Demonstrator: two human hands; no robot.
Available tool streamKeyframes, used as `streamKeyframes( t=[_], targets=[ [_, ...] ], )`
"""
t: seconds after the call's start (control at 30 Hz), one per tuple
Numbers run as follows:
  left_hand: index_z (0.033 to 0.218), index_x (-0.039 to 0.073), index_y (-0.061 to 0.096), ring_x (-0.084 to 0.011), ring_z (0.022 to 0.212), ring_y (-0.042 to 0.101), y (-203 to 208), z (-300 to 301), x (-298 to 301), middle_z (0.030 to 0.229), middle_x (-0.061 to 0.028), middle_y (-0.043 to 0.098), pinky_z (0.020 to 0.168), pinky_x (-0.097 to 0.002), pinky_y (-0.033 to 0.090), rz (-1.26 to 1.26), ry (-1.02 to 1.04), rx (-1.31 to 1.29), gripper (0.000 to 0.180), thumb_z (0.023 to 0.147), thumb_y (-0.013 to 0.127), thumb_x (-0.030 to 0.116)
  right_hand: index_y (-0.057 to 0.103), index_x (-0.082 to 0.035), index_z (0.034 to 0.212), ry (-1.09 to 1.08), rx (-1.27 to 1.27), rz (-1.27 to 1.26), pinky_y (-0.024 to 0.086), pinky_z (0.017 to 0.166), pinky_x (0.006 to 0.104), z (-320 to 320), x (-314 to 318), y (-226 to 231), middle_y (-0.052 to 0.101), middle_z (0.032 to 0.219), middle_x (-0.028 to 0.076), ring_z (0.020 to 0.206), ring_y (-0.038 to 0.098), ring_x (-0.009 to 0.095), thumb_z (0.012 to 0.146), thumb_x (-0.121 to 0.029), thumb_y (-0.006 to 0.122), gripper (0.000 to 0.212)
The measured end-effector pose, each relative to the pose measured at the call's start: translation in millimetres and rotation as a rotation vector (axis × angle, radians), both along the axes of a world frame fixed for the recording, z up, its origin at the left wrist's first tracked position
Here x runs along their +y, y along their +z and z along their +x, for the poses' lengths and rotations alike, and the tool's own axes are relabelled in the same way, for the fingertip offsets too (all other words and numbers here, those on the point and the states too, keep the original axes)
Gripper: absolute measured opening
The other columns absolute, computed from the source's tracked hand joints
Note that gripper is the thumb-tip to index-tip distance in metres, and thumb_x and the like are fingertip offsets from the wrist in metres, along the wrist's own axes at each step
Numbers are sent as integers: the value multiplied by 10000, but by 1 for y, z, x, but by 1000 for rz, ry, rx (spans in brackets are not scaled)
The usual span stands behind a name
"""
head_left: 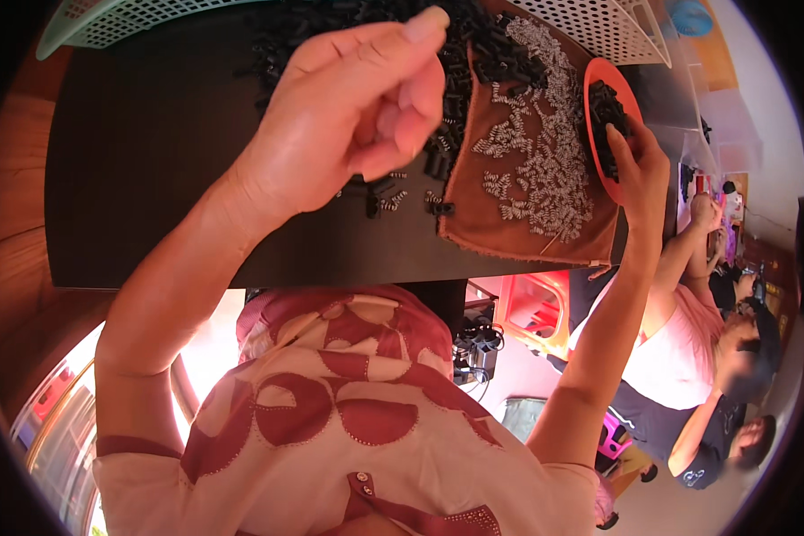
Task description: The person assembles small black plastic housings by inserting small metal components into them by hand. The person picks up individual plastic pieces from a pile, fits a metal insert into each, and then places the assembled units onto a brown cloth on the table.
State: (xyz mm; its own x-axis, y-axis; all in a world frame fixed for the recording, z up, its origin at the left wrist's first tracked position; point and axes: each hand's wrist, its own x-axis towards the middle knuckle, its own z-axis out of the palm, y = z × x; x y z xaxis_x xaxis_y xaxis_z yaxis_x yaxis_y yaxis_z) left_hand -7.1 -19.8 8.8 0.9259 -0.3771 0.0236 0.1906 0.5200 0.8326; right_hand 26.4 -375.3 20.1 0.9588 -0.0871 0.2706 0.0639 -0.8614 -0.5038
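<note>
My left hand (366, 98) is raised over the dark table, its fingers curled in and its thumb stretched toward the upper right. Whatever those fingers hold, if anything, is hidden. At the right, my right hand (641, 170) grips the edge of an orange bowl (621, 76). The thumb lies inside over small black tubular parts (606, 112), and the other fingers are mostly hidden. Beside the bowl, many small metal springs (545, 134) lie spread on a brown cloth (473, 205). More black parts (482, 36) are heaped behind my left hand.
A pale green perforated basket (116, 27) stands at the far left, and a white one (598, 27) at the far right. A few loose springs (391, 201) and black pieces lie near the cloth's left edge. People sit to my right; a red stool (536, 308) stands below the table.
</note>
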Motion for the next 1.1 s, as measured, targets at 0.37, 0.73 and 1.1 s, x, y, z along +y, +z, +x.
streamKeyframes(
  t=[0.37, 0.73, 1.1],
  targets=[
    [722, 32, 548, -160, 418, 406, -11, 12, 17, 591, -88, 522, 416, -265, 327, -229, 100, 179, 477, 1048, 389, 342, 658, -29, 1028, 436, -39, -6, 470, 667, 310, -4, 107, 2, 599, 834, 93, 730, 606, 190, 895, -61, 634, 139],
    [766, 39, 562, -168, 437, 440, -19, 18, 23, 599, -84, 530, 410, -263, 324, -247, 122, 125, 425, 1041, 423, 333, 646, -53, 960, 759, -58, -224, 500, 675, 413, 8, 167, -7, 573, 885, 99, 802, 613, 323, 839, -70, 631, 122],
    [776, 51, 569, -160, 449, 451, -9, 13, 22, 614, -68, 533, 404, -252, 310, -255, 98, 183, 414, 1034, 439, 347, 546, -21, 834, 820, -54, -412, 505, 601, 441, -10, 186, -4, 578, 870, 116, 721, 627, 347, 795, -90, 646, 127]
  ],
)
